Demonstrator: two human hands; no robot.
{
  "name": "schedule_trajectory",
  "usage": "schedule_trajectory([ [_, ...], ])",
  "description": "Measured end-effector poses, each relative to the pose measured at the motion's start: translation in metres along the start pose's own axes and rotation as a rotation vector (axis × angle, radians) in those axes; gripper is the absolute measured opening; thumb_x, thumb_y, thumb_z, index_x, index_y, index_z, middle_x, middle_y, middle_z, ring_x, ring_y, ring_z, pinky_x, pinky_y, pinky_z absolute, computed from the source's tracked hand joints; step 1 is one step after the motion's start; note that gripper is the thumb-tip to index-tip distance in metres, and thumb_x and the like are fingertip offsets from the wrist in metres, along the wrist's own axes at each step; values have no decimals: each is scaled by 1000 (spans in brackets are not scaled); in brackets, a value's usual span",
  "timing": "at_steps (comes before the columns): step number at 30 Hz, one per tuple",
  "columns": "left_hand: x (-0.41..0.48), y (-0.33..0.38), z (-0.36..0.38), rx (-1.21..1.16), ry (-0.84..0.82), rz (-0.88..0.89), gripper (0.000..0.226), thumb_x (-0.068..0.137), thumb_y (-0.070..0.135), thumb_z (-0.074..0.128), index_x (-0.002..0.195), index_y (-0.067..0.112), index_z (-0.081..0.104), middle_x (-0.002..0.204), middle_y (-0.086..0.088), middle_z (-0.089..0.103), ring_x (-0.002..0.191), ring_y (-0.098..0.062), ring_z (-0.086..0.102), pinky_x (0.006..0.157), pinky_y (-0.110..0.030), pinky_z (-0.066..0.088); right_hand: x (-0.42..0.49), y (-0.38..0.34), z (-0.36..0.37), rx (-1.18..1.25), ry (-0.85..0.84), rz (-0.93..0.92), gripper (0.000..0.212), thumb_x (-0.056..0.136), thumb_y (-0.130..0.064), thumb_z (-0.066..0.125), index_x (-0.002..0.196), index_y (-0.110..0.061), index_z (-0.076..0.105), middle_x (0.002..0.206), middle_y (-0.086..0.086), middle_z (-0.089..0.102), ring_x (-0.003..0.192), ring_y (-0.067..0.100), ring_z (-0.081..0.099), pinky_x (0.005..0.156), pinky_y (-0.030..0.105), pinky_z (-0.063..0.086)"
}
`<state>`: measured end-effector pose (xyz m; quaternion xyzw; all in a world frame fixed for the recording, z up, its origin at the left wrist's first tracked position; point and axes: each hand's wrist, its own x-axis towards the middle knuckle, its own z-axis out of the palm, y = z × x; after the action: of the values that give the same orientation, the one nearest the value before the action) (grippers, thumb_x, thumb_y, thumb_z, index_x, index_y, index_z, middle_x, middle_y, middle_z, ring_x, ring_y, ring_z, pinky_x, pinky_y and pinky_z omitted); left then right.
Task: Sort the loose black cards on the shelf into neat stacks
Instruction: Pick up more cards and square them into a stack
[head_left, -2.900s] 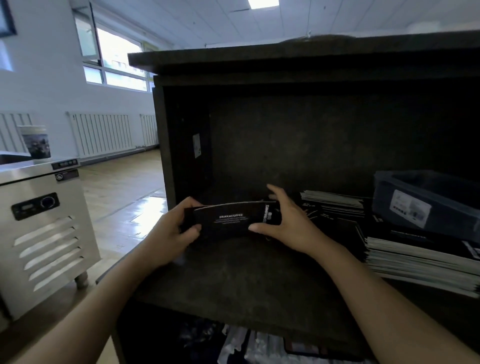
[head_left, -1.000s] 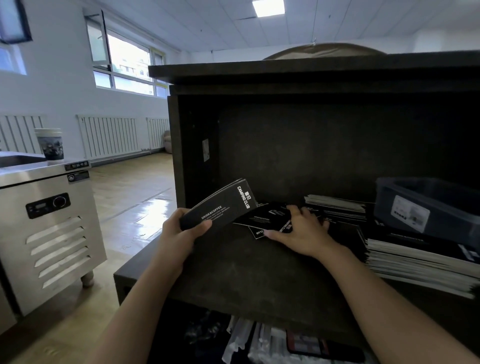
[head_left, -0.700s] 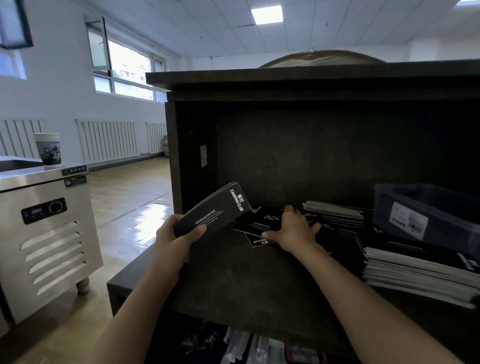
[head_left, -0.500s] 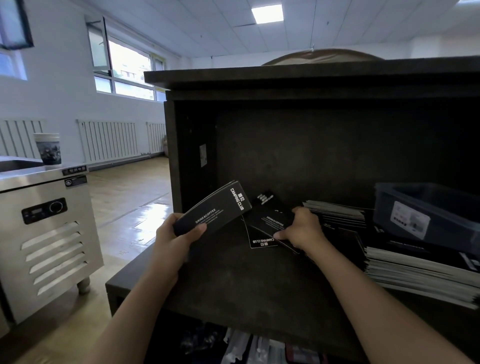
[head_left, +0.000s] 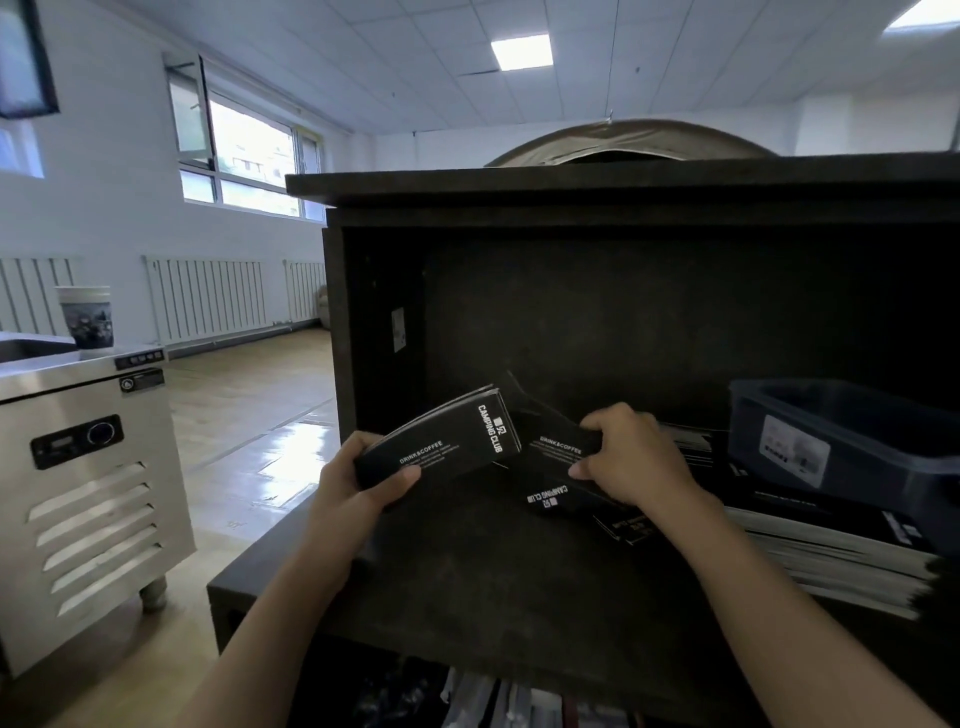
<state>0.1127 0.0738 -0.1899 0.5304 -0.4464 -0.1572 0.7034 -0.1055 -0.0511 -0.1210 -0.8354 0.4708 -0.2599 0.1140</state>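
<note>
My left hand (head_left: 358, 480) grips a squared stack of black cards (head_left: 441, 447) printed "CAMPING CLUB", tilted up to the right above the dark shelf (head_left: 467, 587). My right hand (head_left: 628, 462) pinches a few loose black cards (head_left: 556, 467) lifted off the shelf, just right of the stack and nearly touching it. One more loose black card (head_left: 628, 527) lies flat on the shelf under my right wrist.
A dark grey plastic bin (head_left: 841, 441) sits on a thick pile of leaflets (head_left: 841, 566) at the shelf's right. Further leaflets (head_left: 685, 439) lie behind my right hand. A steel cabinet (head_left: 78, 493) with a paper cup (head_left: 85, 317) stands to the left on the floor.
My right hand has picked loose cards off the shelf and brought them left and up toward the stack. My left hand keeps the stack raised, almost unmoved.
</note>
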Motion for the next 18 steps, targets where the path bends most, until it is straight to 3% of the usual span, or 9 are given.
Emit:
schedule_trajectory([
  [5, 1, 1, -2, -62, -47, 12, 34, 61, 26, 80, 85, 13, 61, 76, 2, 66, 77, -14, 63, 69, -27, 50, -15, -3, -29, -227, -212, -17, 39, 71, -26, 80, 109, -30, 67, 109, -3, 63, 97, 17, 58, 78, 35, 51],
  [7, 0, 1, -1, -73, -70, 11, 33, 65, 20, 83, 87, 11, 60, 79, -2, 66, 79, -17, 63, 68, -26, 51, -20, -6, -26, -300, -243, -79, 38, 73, -29, 79, 109, -29, 66, 112, -4, 62, 101, 16, 58, 78, 33, 50],
  [10, -1, 1, 1, -67, -86, 23, 30, 67, 15, 80, 88, 9, 59, 78, -3, 65, 78, -16, 62, 64, -21, 51, -23, -5, -7, -211, -225, -166, 28, 77, -32, 75, 104, -29, 67, 109, -3, 60, 104, 18, 58, 82, 36, 50],
  [14, 1, 2, -2, -108, -68, 15, 39, 57, 32, 80, 86, 13, 60, 81, -5, 65, 80, -20, 61, 70, -30, 47, -29, 1, 18, -106, -219, -209, 39, 86, -30, 64, 124, -30, 53, 118, 0, 62, 107, 19, 58, 90, 37, 49],
  [18, 1, 2, -2, -122, -73, 16, 38, 55, 34, 79, 83, 16, 61, 82, -7, 64, 83, -23, 60, 75, -35, 48, -33, 8, 25, 97, -104, -218, 51, 82, -21, 70, 123, -39, 45, 109, -8, 66, 102, 14, 62, 89, 40, 52],
])
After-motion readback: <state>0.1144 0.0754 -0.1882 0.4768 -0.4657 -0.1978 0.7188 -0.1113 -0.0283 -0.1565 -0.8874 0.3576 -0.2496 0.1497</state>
